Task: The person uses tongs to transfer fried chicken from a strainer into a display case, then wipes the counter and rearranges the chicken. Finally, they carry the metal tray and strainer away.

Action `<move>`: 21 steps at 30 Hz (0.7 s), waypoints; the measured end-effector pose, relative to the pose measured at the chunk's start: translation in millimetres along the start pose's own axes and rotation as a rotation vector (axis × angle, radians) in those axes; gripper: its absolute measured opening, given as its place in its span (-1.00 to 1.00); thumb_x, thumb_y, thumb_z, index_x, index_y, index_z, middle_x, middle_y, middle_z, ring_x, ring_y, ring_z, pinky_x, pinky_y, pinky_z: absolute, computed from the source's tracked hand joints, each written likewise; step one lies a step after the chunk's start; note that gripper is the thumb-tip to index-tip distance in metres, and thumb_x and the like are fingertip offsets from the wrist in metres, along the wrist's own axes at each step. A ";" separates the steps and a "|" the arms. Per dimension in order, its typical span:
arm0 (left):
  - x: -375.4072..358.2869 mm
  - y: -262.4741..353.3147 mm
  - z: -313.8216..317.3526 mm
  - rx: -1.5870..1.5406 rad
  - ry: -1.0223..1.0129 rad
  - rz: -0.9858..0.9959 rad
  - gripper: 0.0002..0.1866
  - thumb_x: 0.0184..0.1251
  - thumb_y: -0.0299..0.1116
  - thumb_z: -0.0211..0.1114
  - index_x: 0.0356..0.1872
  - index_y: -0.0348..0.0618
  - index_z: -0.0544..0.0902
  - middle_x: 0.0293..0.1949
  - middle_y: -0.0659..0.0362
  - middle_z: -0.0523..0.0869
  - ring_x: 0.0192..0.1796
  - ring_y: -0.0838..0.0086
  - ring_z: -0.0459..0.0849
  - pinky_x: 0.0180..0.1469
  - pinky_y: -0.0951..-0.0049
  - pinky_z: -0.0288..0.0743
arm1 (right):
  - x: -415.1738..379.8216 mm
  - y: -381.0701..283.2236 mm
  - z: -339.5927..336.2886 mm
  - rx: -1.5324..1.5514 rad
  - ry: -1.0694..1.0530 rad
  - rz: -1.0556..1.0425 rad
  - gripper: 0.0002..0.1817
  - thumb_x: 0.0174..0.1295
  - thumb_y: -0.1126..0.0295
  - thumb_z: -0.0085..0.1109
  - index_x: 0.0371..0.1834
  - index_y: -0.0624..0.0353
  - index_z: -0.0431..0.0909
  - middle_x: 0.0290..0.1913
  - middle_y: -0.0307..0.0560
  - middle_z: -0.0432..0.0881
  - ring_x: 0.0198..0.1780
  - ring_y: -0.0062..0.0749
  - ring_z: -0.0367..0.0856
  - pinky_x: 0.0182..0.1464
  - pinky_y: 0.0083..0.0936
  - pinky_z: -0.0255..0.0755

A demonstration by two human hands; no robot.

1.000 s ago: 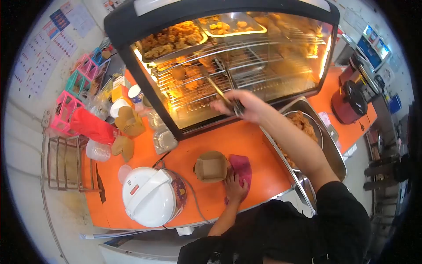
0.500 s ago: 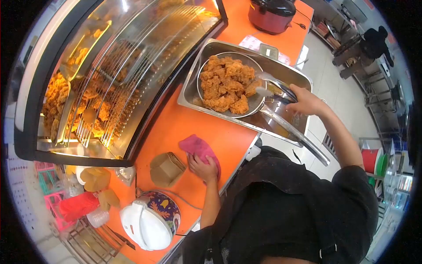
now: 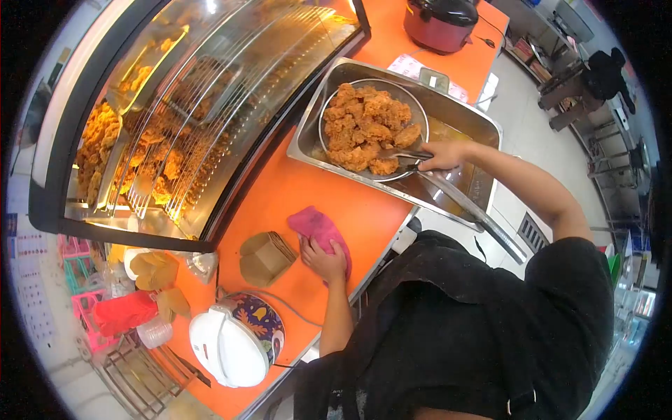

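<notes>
My right hand (image 3: 442, 155) is closed on metal tongs (image 3: 406, 155), whose tips reach the fried chicken (image 3: 364, 122). The chicken lies heaped in a round wire strainer (image 3: 324, 133), which rests in a deep steel tray (image 3: 305, 143). The strainer's long handle (image 3: 483, 215) sticks out over the tray's near edge. On the orange table, my left hand (image 3: 326, 261) rests on a pink cloth (image 3: 318, 227), with its fingers spread. Stacked brown paper boxes (image 3: 264, 259) stand left of that hand.
A glass display warmer (image 3: 203, 119) with more chicken fills the left. A white-lidded cooker (image 3: 227, 348) stands at the table's near end, a dark red cooker (image 3: 439, 28) at the far end. Another person (image 3: 595, 80) is at the upper right.
My right hand and the tongs have moved left, bringing the tips to the chicken's near right side. My left hand remains on the cloth. The view has shifted slightly.
</notes>
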State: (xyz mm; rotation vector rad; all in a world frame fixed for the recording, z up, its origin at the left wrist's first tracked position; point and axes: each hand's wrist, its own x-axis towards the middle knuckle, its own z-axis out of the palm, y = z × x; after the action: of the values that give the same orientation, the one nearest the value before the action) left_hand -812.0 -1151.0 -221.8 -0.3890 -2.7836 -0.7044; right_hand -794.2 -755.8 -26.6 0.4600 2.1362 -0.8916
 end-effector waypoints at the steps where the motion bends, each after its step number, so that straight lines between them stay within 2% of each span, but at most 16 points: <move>1: 1.2 -0.1 0.7 -0.001 0.006 -0.012 -0.49 0.15 -0.21 0.25 0.09 -0.30 0.48 0.26 -0.16 0.44 0.34 -0.03 0.37 0.34 -0.08 0.22 | -2.6 4.3 4.9 0.205 -0.083 0.187 -0.48 0.46 -0.12 -0.18 -0.14 0.15 0.50 -0.49 -0.25 0.57 -0.54 -0.57 0.53 -0.54 -0.51 0.42; 2: 1.3 0.5 -0.1 -0.006 -0.001 -0.016 -0.49 0.15 -0.20 0.25 0.09 -0.30 0.48 0.27 -0.16 0.44 0.34 -0.04 0.37 0.34 -0.08 0.22 | -9.3 10.8 12.3 0.191 -0.089 0.188 -0.48 0.46 -0.12 -0.18 -0.14 0.15 0.50 -0.49 -0.25 0.57 -0.54 -0.57 0.53 -0.54 -0.51 0.42; 4: -1.9 -0.2 -1.5 -0.011 -0.009 -0.029 -0.49 0.16 -0.20 0.25 0.09 -0.30 0.48 0.27 -0.15 0.43 0.34 -0.04 0.37 0.33 -0.09 0.22 | -23.8 21.9 33.2 0.180 0.076 0.106 -0.36 0.48 -0.11 -0.30 -0.16 0.29 0.58 -0.37 0.05 0.63 -0.32 -0.21 0.65 -0.23 -0.27 0.55; 6: -0.5 0.5 -0.9 0.002 -0.016 -0.034 -0.48 0.16 -0.20 0.25 0.10 -0.30 0.48 0.27 -0.15 0.43 0.34 -0.04 0.36 0.34 -0.10 0.22 | -56.3 1.0 43.0 -0.072 0.267 -0.002 -0.39 0.52 -0.04 -0.35 -0.11 0.30 0.56 -0.20 0.22 0.65 -0.09 0.06 0.64 0.01 -0.14 0.48; 7: 0.6 1.0 -0.7 -0.004 -0.013 -0.037 -0.48 0.16 -0.20 0.25 0.10 -0.30 0.48 0.27 -0.15 0.43 0.34 -0.04 0.36 0.34 -0.10 0.22 | -59.0 5.5 52.0 -0.099 0.329 0.015 -0.46 0.49 -0.01 -0.27 -0.01 0.30 0.50 -0.06 0.31 0.62 0.03 0.21 0.57 0.11 -0.08 0.43; 8: 0.4 0.9 -1.0 -0.015 -0.007 -0.030 -0.48 0.16 -0.20 0.24 0.10 -0.30 0.48 0.27 -0.15 0.43 0.35 -0.04 0.36 0.34 -0.10 0.21 | -68.7 2.3 58.1 -0.104 0.333 0.017 -0.46 0.49 -0.01 -0.27 -0.01 0.30 0.50 -0.06 0.31 0.62 0.03 0.21 0.57 0.11 -0.08 0.43; 10: 1.7 1.9 -2.2 -0.030 0.003 -0.019 -0.48 0.17 -0.20 0.24 0.11 -0.29 0.48 0.27 -0.15 0.43 0.35 -0.04 0.35 0.34 -0.11 0.20 | -89.5 -5.7 69.5 -0.152 0.610 -0.187 -0.50 0.45 0.04 -0.12 0.18 0.25 0.41 -0.01 0.30 0.60 0.04 0.18 0.57 0.08 -0.09 0.44; 11: 2.0 3.6 -4.0 -0.035 -0.014 -0.027 -0.48 0.17 -0.20 0.23 0.11 -0.29 0.47 0.27 -0.15 0.43 0.36 -0.04 0.35 0.34 -0.11 0.20 | -91.0 -4.6 75.2 -0.257 0.745 -0.268 -0.44 0.30 0.19 0.17 0.32 0.18 0.34 -0.03 0.18 0.55 -0.09 0.08 0.57 -0.04 -0.16 0.45; 12: 3.5 3.9 -5.1 -0.035 -0.029 -0.037 -0.48 0.17 -0.20 0.23 0.12 -0.30 0.47 0.27 -0.14 0.43 0.36 -0.03 0.34 0.35 -0.11 0.20 | -93.0 -5.3 76.1 -0.259 0.746 -0.274 -0.44 0.30 0.19 0.17 0.32 0.18 0.34 -0.03 0.18 0.55 -0.09 0.08 0.57 -0.04 -0.16 0.45; 14: 2.6 3.3 -4.7 -0.010 -0.042 -0.045 -0.46 0.17 -0.19 0.23 0.13 -0.30 0.47 0.27 -0.15 0.43 0.36 -0.04 0.34 0.34 -0.12 0.19 | -95.6 -14.8 74.7 -0.512 0.850 -0.310 -0.34 0.20 0.20 0.27 0.34 0.17 0.30 0.01 0.12 0.51 -0.10 0.02 0.55 -0.07 -0.21 0.46; 15: 2.5 2.0 -4.8 0.007 -0.061 -0.046 -0.45 0.18 -0.18 0.22 0.14 -0.31 0.46 0.26 -0.15 0.43 0.36 -0.04 0.33 0.34 -0.13 0.19 | -90.2 -18.0 73.2 -0.614 0.965 -0.417 -0.28 0.17 0.16 0.28 0.38 0.16 0.27 -0.07 0.03 0.48 -0.15 -0.08 0.53 -0.14 -0.25 0.46; 18: 1.6 1.2 -2.7 -0.011 -0.044 -0.045 -0.44 0.17 -0.16 0.22 0.14 -0.31 0.47 0.27 -0.15 0.43 0.36 -0.05 0.33 0.34 -0.11 0.20 | -77.6 -31.2 57.4 -0.664 0.926 -0.487 -0.27 0.18 0.15 0.27 0.39 0.17 0.26 -0.07 0.04 0.48 -0.16 -0.08 0.53 -0.14 -0.26 0.46; 19: -1.8 2.7 -3.2 -0.007 -0.028 -0.051 -0.44 0.17 -0.16 0.22 0.14 -0.31 0.47 0.27 -0.15 0.43 0.36 -0.05 0.33 0.34 -0.11 0.20 | -79.0 -39.0 52.9 -0.590 0.786 -0.400 -0.33 0.24 0.20 0.23 0.38 0.20 0.27 0.01 0.10 0.50 -0.06 0.00 0.55 -0.03 -0.22 0.46; 20: -3.0 3.0 -3.4 -0.009 -0.062 -0.071 -0.44 0.16 -0.15 0.22 0.13 -0.30 0.48 0.27 -0.15 0.43 0.36 -0.05 0.33 0.35 -0.09 0.20 | -76.5 -51.2 51.2 -0.604 0.791 -0.440 -0.33 0.24 0.20 0.23 0.38 0.20 0.27 0.01 0.10 0.50 -0.06 0.00 0.55 -0.03 -0.22 0.46; 21: 0.0 1.9 -2.9 -0.005 -0.080 -0.107 -0.44 0.16 -0.15 0.23 0.13 -0.29 0.49 0.28 -0.16 0.42 0.36 -0.05 0.33 0.35 -0.08 0.20 | -71.4 -66.8 52.2 -0.409 0.761 -0.489 -0.38 0.29 0.23 0.18 0.37 0.22 0.27 0.05 0.14 0.50 0.00 0.03 0.55 0.04 -0.21 0.45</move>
State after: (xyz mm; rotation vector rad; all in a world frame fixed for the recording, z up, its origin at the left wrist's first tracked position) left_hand -810.9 -1150.8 -218.5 -0.2771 -2.8961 -0.7355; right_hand -759.4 -842.1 33.5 0.0472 3.1318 -0.5287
